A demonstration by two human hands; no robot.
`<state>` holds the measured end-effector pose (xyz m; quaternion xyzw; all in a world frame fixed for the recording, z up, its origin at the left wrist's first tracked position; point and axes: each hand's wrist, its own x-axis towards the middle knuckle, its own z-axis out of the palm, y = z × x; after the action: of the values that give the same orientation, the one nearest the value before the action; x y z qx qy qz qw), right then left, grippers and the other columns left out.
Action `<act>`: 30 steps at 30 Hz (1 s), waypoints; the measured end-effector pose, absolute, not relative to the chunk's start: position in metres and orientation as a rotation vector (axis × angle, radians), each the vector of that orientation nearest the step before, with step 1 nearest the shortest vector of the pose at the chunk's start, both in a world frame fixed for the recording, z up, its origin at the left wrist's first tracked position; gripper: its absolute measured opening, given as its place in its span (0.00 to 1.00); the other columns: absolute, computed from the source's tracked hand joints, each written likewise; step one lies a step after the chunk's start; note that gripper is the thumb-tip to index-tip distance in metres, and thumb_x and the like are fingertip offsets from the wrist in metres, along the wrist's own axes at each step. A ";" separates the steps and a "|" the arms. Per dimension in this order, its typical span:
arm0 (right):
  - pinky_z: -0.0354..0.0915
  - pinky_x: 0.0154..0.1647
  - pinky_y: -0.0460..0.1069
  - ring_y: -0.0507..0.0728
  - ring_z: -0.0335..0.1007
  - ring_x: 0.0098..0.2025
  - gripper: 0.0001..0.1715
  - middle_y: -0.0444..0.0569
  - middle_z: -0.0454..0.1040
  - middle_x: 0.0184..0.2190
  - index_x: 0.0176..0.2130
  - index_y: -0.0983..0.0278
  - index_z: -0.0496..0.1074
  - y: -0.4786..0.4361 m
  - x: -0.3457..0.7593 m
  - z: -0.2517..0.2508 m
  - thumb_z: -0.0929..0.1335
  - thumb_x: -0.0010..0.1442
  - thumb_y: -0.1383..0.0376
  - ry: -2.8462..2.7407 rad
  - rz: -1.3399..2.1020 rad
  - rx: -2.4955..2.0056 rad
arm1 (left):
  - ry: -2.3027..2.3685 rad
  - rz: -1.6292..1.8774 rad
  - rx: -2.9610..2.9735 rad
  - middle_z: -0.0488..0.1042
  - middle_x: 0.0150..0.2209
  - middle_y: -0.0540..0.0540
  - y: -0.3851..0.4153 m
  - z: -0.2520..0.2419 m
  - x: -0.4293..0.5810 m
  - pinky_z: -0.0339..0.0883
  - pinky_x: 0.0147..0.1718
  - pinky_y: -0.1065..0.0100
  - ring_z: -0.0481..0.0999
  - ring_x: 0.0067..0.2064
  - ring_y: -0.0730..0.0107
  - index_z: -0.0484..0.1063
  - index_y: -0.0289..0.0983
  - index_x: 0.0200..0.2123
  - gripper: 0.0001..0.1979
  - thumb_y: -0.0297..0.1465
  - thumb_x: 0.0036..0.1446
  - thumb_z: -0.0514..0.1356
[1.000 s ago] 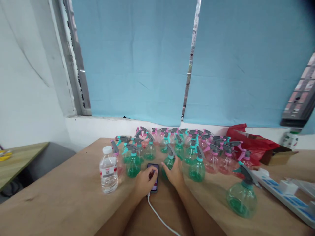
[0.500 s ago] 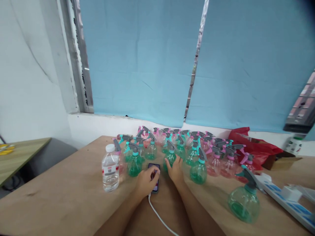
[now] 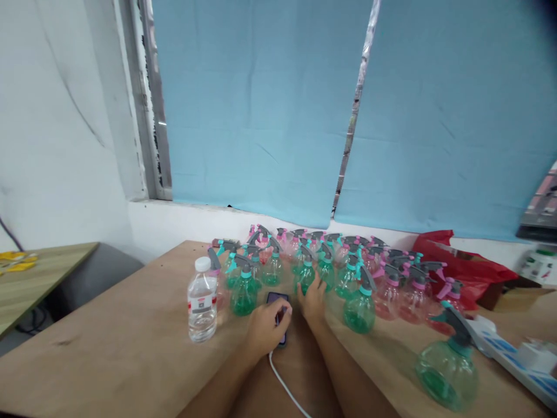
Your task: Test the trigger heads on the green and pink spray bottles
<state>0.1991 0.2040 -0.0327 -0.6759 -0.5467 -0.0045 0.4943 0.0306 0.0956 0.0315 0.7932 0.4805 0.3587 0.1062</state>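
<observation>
Head view: capped clear bottle (image 3: 202, 310) is seen upright on the table (image 3: 108, 348), clear liquid inside, fill level not readable. Green spray bottle (image 3: 306, 277) is placed upright just beyond the right hand (image 3: 312, 305); other green and pink spray bottles (image 3: 411, 305) are crowded behind and to both sides. Near spray bottle (image 3: 448, 374), set apart at right, is seen darker green low down; liquid or tint cannot be told.

Right hand is part-open, thumb and fingers spread at the green spray bottle's lower front; firm grip cannot be confirmed. Left hand (image 3: 267, 330) is curled over the phone (image 3: 275, 298), fingers drawn in; screen contact or a pinch can't be told. Phone is laid flat, white cable (image 3: 282, 380) run from its near end.

Both forearms are extended forward, angled inward, backs of hands turned up.
</observation>
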 end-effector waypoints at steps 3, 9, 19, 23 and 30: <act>0.68 0.50 0.60 0.72 0.71 0.50 0.41 0.66 0.66 0.53 0.67 0.71 0.56 0.206 0.199 -0.033 0.65 0.60 0.56 -1.279 0.018 -1.622 | 1.413 1.064 2.351 0.76 0.26 0.54 0.094 0.031 0.030 0.59 0.27 0.72 0.75 0.27 0.71 0.76 0.43 0.39 0.11 0.36 0.68 0.54; 0.64 0.55 0.66 0.76 0.63 0.55 0.31 0.68 0.65 0.51 0.56 0.71 0.64 0.191 0.182 -0.019 0.67 0.58 0.57 -1.223 -0.095 -1.500 | 1.372 1.066 2.377 0.77 0.26 0.53 0.092 0.034 0.031 0.60 0.28 0.72 0.75 0.27 0.71 0.77 0.43 0.39 0.12 0.36 0.68 0.53; 0.58 0.67 0.61 0.64 0.64 0.64 0.27 0.55 0.72 0.55 0.56 0.59 0.77 0.223 0.163 0.054 0.64 0.59 0.69 -1.834 0.182 -1.074 | 1.375 1.119 2.364 0.76 0.25 0.54 0.093 0.032 0.028 0.61 0.28 0.72 0.75 0.26 0.70 0.76 0.43 0.39 0.11 0.36 0.68 0.53; 0.57 0.66 0.67 0.69 0.59 0.68 0.27 0.55 0.75 0.56 0.57 0.57 0.77 0.252 0.160 0.059 0.68 0.59 0.66 -1.853 0.237 -1.158 | 1.346 1.104 2.389 0.76 0.26 0.53 0.094 0.030 0.027 0.61 0.29 0.71 0.75 0.27 0.70 0.76 0.43 0.40 0.11 0.35 0.68 0.54; 0.65 0.59 0.65 0.67 0.74 0.57 0.22 0.58 0.78 0.51 0.52 0.59 0.81 0.275 0.148 0.052 0.73 0.57 0.63 -1.851 0.252 -1.120 | 1.356 1.073 2.380 0.77 0.27 0.52 0.092 0.034 0.027 0.62 0.30 0.72 0.77 0.29 0.69 0.76 0.43 0.39 0.11 0.35 0.67 0.53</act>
<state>0.1480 0.2747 0.0518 -0.4557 -0.7532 0.1023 0.4632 0.0268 0.0917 0.0337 0.8051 0.4585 0.3630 0.0996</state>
